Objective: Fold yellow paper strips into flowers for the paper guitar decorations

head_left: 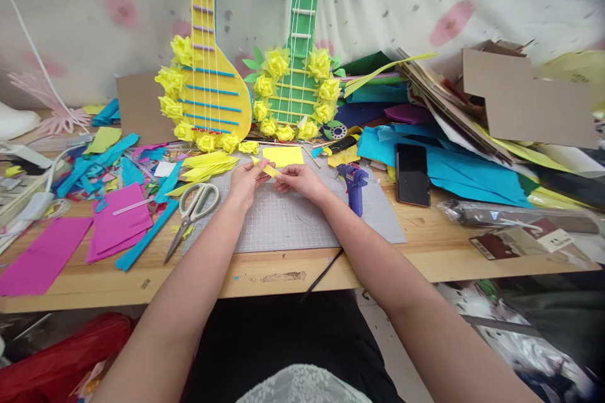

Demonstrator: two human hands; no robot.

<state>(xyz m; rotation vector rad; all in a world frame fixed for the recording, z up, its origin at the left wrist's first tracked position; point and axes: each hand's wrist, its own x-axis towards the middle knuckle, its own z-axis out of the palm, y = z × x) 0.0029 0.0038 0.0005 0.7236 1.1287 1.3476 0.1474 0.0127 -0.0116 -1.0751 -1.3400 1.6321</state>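
Note:
Between my two hands stretches a small yellow paper strip (267, 167), held over the grey cutting mat (297, 227). My left hand (248, 182) pinches its left part, and the fingers of my right hand (300, 181) close on its right end. Just behind them lies a yellow paper sheet (286, 155) on the mat. A pile of cut yellow paper pieces (208, 165) is left of my left hand. To the right of my right hand stands a purple glue gun (354, 186). Scissors (193, 211) with pale handles rest at the mat's left edge.
A yellow paper guitar (220, 85) and a green one (302, 66), both trimmed with yellow paper flowers, lean at the back. Magenta paper (120, 220) and blue scraps cover the left side. A black phone (413, 174), blue paper (454, 164) and cardboard (524, 101) lie right.

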